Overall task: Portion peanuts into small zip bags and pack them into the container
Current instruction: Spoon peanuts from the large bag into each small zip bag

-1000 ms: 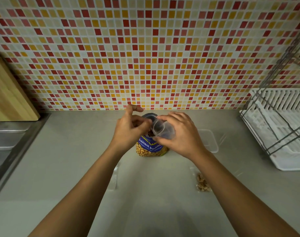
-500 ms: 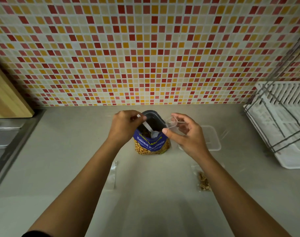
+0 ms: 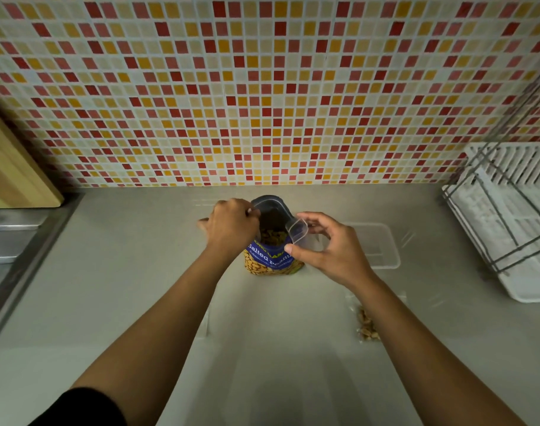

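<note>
A blue salted-peanuts bag [image 3: 270, 256] stands open at the back middle of the counter, with peanuts showing inside. My left hand [image 3: 231, 230] is at its left rim, fingers closed around a spoon handle [image 3: 252, 211] that reaches down into the bag; the spoon's bowl is hidden. My right hand [image 3: 331, 255] pinches a small clear zip bag [image 3: 297, 230], holding its mouth open beside the right rim. A clear plastic container [image 3: 384, 252] sits just right of that hand. A zip bag filled with peanuts [image 3: 367, 327] lies on the counter beside my right forearm.
Empty zip bags [image 3: 205, 322] lie next to my left forearm. A white dish rack with wire frame [image 3: 508, 229] fills the right side. A wooden cutting board [image 3: 13, 173] leans at the far left above a steel sink [image 3: 4, 241]. A tiled wall closes the back.
My left hand has pushed the spoon deeper into the peanut bag, hiding its bowl. My right hand has opened the small zip bag and moved it closer to the rim.
</note>
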{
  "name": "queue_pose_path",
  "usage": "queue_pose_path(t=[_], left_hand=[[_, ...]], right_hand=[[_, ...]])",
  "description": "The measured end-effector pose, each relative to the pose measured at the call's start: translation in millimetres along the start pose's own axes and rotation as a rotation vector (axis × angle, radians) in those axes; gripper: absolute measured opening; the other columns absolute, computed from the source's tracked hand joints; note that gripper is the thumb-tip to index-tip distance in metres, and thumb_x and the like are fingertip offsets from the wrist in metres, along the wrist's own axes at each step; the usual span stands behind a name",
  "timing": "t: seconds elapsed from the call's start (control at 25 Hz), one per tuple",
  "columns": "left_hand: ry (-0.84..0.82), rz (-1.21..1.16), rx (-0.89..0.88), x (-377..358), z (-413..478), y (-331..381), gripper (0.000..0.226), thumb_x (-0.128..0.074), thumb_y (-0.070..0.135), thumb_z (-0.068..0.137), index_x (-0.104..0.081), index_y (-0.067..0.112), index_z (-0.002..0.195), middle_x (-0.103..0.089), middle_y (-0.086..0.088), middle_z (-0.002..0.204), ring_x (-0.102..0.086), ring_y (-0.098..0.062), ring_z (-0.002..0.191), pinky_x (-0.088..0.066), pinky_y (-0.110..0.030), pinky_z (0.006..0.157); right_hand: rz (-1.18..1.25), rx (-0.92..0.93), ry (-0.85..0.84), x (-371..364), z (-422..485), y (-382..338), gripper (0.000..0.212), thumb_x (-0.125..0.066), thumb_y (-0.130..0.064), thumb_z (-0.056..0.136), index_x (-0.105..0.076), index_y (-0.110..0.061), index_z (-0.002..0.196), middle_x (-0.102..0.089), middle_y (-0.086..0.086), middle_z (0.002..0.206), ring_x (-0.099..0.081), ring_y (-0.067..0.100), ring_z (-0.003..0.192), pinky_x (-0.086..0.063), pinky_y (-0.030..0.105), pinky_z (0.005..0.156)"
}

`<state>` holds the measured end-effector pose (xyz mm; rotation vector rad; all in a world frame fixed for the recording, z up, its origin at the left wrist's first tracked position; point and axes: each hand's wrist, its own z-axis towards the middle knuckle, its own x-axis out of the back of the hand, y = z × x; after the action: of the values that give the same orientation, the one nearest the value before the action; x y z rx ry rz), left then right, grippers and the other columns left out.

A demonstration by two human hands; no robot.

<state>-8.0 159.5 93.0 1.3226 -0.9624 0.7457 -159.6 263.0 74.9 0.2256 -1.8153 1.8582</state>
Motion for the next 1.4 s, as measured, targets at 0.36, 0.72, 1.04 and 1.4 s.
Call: queue_pose_path(t=[0.36,0.72,1.04,1.4], left_hand=[[-0.104,-0.524,0.114,15,2,-6,0.024,-0.054,0.022,0.093,-0.068,0.004,0.098,-0.066,-0.008,0.093,-0.057,-0.017,0.086,-0.044,-0.031,0.071],[-0.083,-0.755,0.282,19,7,-11,0.027,-0.052,0.025,0.094,-0.067,0.004,0.102,-0.061,-0.006,0.101,-0.050,-0.018,0.095,-0.036,-0.034,0.076],[-0.078,-0.932,0.441,39,15,-32,0.024,-0.052,0.024,0.094,-0.062,0.006,0.107,-0.066,-0.006,0.097,-0.059,-0.017,0.098,-0.034,-0.038,0.087],[-0.047,-1.071,0.483,72,27,-44,0.021,-0.058,0.024,0.091,-0.054,0.018,0.111,-0.065,0.001,0.104,-0.063,-0.012,0.089,-0.035,-0.047,0.101]], right_hand=[[0.080,-0.027,0.002,4,-4,2,0.058,-0.079,-0.031,0.070,-0.055,-0.026,0.122,-0.060,-0.013,0.114,-0.055,-0.001,0.105,-0.046,0.005,0.076],[0.125,-0.027,0.108,11,0,-2,0.059,-0.079,-0.030,0.070,-0.054,-0.028,0.123,-0.060,-0.005,0.120,-0.054,0.007,0.109,-0.044,0.003,0.072],[-0.035,0.051,0.123,5,4,-11,0.062,-0.079,-0.032,0.069,-0.054,-0.023,0.125,-0.059,-0.005,0.116,-0.056,0.006,0.102,-0.045,0.006,0.073],[-0.414,0.084,0.108,-10,21,-31,0.067,-0.078,-0.046,0.063,-0.057,-0.018,0.121,-0.063,-0.001,0.116,-0.057,0.016,0.099,-0.051,0.038,0.087]])
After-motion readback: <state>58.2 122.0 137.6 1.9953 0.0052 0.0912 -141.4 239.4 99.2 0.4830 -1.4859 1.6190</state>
